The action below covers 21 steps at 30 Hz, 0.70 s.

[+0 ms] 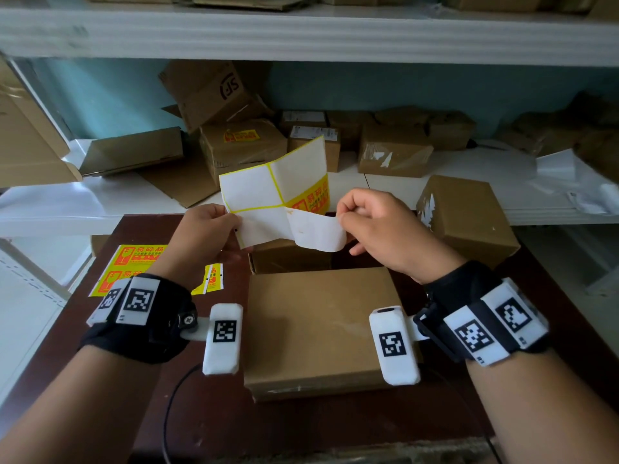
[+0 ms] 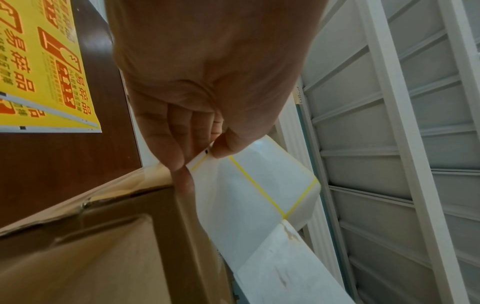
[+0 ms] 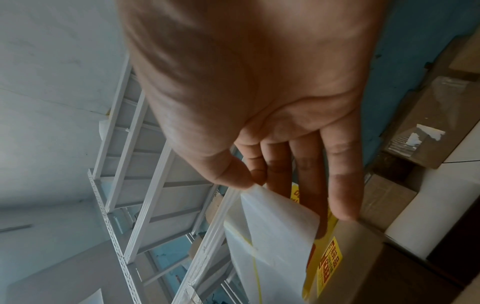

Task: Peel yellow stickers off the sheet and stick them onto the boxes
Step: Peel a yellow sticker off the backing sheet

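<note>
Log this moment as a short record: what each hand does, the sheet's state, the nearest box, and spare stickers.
left hand: pinches the sheet at its left edge, held up above the table
right hand: pinches a sticker curling off the sheet, its white back toward the camera
sheet state: mostly bare backing with yellow outlines; one yellow sticker still on it at the right
nearest box: closed, lying below the hands, no sticker on its top
spare stickers: on the table at left
</note>
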Available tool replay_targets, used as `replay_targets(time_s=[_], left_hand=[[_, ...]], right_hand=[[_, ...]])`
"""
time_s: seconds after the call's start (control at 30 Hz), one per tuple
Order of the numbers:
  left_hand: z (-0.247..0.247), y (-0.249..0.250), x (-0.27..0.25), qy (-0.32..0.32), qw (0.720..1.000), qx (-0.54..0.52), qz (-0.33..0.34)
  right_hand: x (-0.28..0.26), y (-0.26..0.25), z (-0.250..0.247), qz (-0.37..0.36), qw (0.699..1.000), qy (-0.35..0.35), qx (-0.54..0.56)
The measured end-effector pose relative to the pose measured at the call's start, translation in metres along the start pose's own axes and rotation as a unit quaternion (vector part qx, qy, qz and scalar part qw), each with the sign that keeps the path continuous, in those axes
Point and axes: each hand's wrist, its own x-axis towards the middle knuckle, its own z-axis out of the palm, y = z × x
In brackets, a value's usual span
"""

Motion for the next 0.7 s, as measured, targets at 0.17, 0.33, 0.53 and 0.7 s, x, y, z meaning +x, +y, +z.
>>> replay_targets(time_s=[0.17,0.33,0.53,0.7], left_hand=[[-0.002,-0.001,0.003,0.004,1.000,-0.004,-0.004],[-0.004,-0.003,0.005,0.006,1.000,-0.006,-0.006],[-0.006,-0.003,0.006,0.017,1.000,-0.008,-0.008],[-0.006,-0.001,0.003,0.027,1.000,-0.007,-0.007]], right_hand=[[-0.001,0.000,-0.002,-0.009,1.000,0.000,-0.020],[0.000,0.002,-0.003,-0.006,1.000,0.007,-0.023],[0.003,0.007,-0.008,0.000,1.000,0.018,-0.018],[0.003,0.008,-0.013,0.001,1.000,0.024,0.004]])
